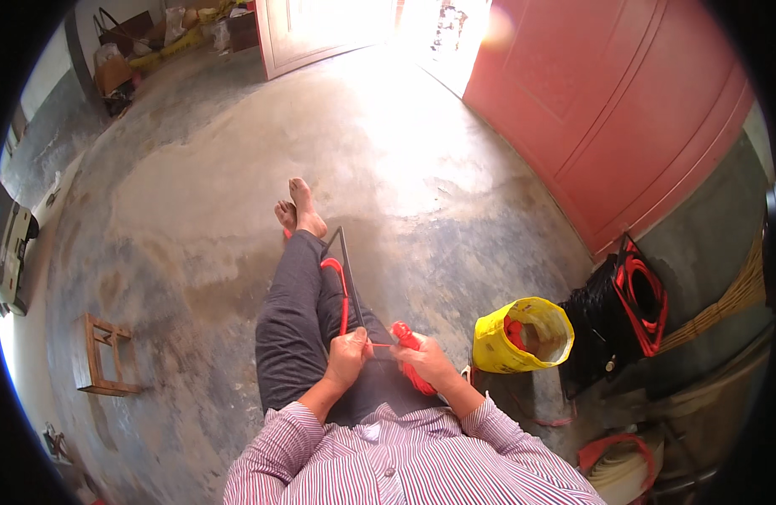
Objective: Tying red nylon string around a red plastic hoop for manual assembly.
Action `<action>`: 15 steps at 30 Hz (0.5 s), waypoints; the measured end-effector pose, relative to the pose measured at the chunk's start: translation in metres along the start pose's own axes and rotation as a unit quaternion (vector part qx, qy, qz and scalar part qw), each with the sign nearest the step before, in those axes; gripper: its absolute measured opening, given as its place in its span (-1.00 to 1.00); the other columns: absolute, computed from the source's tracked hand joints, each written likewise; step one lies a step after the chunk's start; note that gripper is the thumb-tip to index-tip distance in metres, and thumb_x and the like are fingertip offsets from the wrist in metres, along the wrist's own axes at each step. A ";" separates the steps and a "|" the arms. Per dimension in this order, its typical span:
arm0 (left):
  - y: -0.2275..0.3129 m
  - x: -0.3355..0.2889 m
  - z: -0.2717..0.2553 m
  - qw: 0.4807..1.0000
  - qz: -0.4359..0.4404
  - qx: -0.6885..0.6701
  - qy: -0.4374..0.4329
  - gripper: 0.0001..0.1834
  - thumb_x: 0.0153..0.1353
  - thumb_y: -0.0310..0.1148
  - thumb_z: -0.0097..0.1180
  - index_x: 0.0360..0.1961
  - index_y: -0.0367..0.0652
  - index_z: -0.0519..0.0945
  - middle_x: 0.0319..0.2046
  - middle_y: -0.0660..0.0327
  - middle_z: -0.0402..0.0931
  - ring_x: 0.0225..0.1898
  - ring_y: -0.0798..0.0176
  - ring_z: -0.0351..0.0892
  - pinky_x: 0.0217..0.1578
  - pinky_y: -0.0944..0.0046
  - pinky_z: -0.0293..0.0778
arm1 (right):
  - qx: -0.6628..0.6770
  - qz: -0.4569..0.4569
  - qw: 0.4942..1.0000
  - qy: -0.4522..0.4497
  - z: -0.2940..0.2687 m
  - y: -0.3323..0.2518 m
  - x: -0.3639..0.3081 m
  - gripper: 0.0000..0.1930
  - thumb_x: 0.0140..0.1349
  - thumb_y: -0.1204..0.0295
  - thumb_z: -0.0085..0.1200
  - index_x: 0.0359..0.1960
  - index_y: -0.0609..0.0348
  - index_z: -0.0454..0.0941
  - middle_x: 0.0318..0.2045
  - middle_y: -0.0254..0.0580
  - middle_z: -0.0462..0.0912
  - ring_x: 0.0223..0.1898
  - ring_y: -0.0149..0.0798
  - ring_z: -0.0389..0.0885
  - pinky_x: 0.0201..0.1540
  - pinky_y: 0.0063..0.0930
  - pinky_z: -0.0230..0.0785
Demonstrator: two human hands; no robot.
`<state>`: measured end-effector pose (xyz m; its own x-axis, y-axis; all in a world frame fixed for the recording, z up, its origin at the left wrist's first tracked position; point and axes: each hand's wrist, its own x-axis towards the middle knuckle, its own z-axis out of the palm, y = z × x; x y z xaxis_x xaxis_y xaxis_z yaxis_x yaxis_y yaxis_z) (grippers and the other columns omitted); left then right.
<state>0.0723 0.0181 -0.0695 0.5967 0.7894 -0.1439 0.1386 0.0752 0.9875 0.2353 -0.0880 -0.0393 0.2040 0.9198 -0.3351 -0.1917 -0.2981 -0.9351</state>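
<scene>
A thin dark frame [346, 261] rests over my legs [291, 328]. My left hand [348, 353] is closed on its near end. Red cord [345, 307] covers a curved stretch of one side. From my left fingers a short red strand runs across to my right hand [430, 362], which is closed round a bundle of red cord [405, 335]. More of that bundle hangs below the right hand, against my thigh. Fingers hide the exact spot where the strand meets the frame.
To my right stands a yellow bucket [496, 341] with something red inside. Beside it are a dark pile [592, 316] and a red-edged black frame [660, 324]. A small wooden stool [86, 358] is at left. Red doors [607, 109] stand ahead, opening onto bright light.
</scene>
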 end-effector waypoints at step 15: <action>0.068 -0.016 -0.003 0.933 0.261 0.246 -0.004 -0.33 0.17 0.06 0.15 0.10 -0.30 0.47 0.13 -0.06 0.36 0.13 -0.08 0.33 0.21 0.06 0.20 | 0.297 0.016 0.955 0.003 0.006 -0.047 -0.021 -0.64 0.40 0.18 -0.05 -0.04 0.25 0.53 -0.36 -0.30 0.57 -0.36 -0.47 0.50 -0.26 -0.61 0.35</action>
<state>0.0693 0.0124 -0.0003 0.6898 0.6361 0.3458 0.1732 -0.6087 0.7742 0.2339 -0.0919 0.0128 0.1943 0.9103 -0.3654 -0.7085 -0.1274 -0.6941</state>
